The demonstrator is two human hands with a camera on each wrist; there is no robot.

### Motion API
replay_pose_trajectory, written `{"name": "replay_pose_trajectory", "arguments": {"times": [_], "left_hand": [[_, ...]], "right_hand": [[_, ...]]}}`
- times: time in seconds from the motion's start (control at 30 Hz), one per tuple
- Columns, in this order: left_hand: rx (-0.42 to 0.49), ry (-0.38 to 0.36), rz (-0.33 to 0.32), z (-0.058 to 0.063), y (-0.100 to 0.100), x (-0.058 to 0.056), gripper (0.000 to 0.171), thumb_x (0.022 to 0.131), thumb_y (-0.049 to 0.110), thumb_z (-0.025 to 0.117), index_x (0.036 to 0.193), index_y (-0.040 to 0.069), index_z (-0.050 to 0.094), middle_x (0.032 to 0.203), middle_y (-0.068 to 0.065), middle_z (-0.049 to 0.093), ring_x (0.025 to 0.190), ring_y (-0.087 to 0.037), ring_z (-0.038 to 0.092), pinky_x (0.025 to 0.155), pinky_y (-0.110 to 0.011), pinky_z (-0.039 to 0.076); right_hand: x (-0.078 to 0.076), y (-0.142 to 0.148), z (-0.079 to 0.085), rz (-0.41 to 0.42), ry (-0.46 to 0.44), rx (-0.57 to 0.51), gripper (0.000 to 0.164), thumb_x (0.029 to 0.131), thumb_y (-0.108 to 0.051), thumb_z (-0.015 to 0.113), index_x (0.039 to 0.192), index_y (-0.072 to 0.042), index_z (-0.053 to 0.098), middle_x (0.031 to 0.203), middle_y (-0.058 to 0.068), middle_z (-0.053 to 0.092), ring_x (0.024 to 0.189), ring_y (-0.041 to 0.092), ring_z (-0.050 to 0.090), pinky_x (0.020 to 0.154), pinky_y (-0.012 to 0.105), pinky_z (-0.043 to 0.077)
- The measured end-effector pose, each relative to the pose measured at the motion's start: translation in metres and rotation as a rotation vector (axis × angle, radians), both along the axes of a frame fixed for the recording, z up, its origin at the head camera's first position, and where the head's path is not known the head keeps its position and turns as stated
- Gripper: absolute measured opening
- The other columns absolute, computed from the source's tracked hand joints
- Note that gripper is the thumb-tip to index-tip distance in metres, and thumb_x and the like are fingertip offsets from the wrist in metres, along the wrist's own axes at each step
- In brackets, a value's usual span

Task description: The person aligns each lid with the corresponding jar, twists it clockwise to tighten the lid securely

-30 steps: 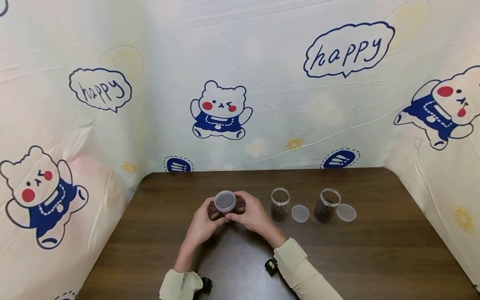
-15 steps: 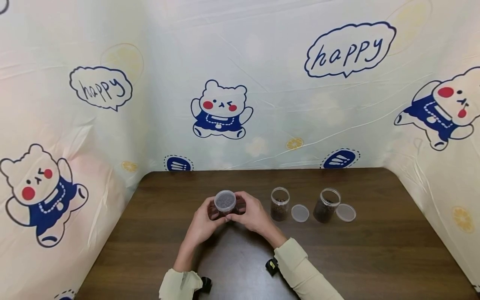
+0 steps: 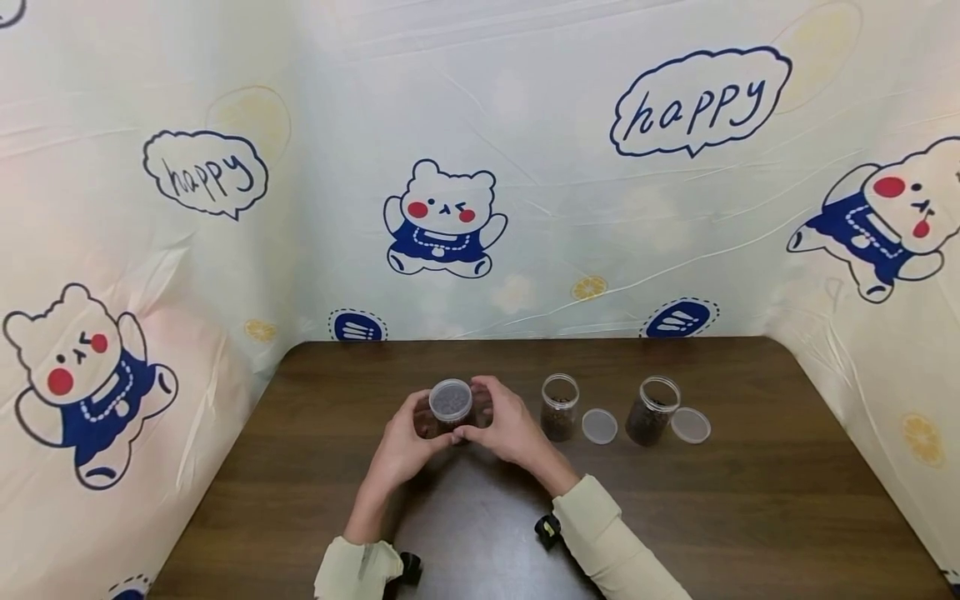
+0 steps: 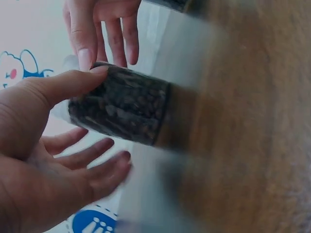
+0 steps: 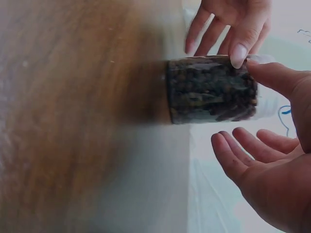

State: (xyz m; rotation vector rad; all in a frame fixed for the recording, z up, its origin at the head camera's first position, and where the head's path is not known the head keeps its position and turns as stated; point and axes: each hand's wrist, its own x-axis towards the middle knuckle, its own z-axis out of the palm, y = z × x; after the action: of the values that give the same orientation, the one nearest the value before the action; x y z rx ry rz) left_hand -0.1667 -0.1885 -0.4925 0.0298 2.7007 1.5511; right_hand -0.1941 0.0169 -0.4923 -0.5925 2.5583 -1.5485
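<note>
A clear jar (image 5: 211, 92) full of dark, peppercorn-like grains stands upright on the table, its translucent lid (image 3: 451, 399) on top. On its left is my left hand (image 3: 405, 446), on its right my right hand (image 3: 513, 429). Both thumbs touch the near side of the jar close to its top and almost meet. In the left wrist view, the left fingers (image 4: 104, 167) spread away from the jar wall. A gap also shows between the right fingers (image 5: 243, 150) and the jar in the right wrist view.
To the right stand two uncovered jars, one part-filled with brown bits (image 3: 558, 421) and one holding darker contents (image 3: 649, 421). Beside them lie two flat lids, one between the jars (image 3: 600, 427) and one at far right (image 3: 691, 426). A printed cloth (image 3: 540, 208) hangs behind the brown table (image 3: 750, 500).
The fingers of both hands have loosened and spread slightly from the jar, most plainly on the right hand. The lidded jar and the other jars stay where they were.
</note>
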Motion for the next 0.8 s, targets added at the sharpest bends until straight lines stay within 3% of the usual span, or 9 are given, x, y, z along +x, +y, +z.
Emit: {"name": "replay_pose_trajectory", "arguments": {"times": [0.27, 0.43, 0.6, 0.8], "left_hand": [[-0.108, 0.028, 0.025, 0.024, 0.004, 0.006, 0.082, 0.083, 0.024, 0.091, 0.15, 0.006, 0.048, 0.15, -0.02, 0.058, 0.14, -0.041, 0.056, 0.114, -0.06, 0.048], [-0.188, 0.065, 0.064, 0.039, 0.008, 0.012, 0.086, 0.082, 0.032, 0.092, 0.151, 0.007, 0.048, 0.153, -0.019, 0.054, 0.143, -0.039, 0.052, 0.115, -0.06, 0.046], [-0.24, 0.154, 0.06, 0.051, 0.018, 0.017, 0.085, 0.082, 0.032, 0.092, 0.151, 0.006, 0.048, 0.152, -0.019, 0.052, 0.14, -0.04, 0.053, 0.115, -0.061, 0.046], [-0.243, 0.309, 0.045, 0.062, 0.031, 0.022, 0.079, 0.081, 0.034, 0.093, 0.146, 0.009, 0.053, 0.148, -0.014, 0.054, 0.129, -0.038, 0.061, 0.106, -0.055, 0.053]], "right_hand": [[0.009, 0.009, 0.02, -0.037, 0.097, 0.008, 0.071, 0.089, -0.021, 0.086, 0.148, -0.005, 0.05, 0.137, 0.018, 0.064, 0.123, 0.032, 0.066, 0.105, 0.047, 0.056], [0.016, 0.014, 0.032, -0.054, 0.196, -0.004, 0.067, 0.089, -0.019, 0.086, 0.145, -0.004, 0.054, 0.132, 0.014, 0.066, 0.12, 0.029, 0.067, 0.102, 0.043, 0.058], [0.023, 0.023, 0.047, -0.085, 0.304, -0.052, 0.058, 0.087, -0.016, 0.087, 0.138, -0.006, 0.06, 0.125, 0.011, 0.068, 0.116, 0.029, 0.069, 0.098, 0.041, 0.06], [0.031, 0.042, 0.062, -0.118, 0.393, -0.075, 0.051, 0.087, -0.015, 0.087, 0.132, -0.008, 0.065, 0.121, 0.008, 0.07, 0.112, 0.024, 0.07, 0.095, 0.041, 0.062]]}}
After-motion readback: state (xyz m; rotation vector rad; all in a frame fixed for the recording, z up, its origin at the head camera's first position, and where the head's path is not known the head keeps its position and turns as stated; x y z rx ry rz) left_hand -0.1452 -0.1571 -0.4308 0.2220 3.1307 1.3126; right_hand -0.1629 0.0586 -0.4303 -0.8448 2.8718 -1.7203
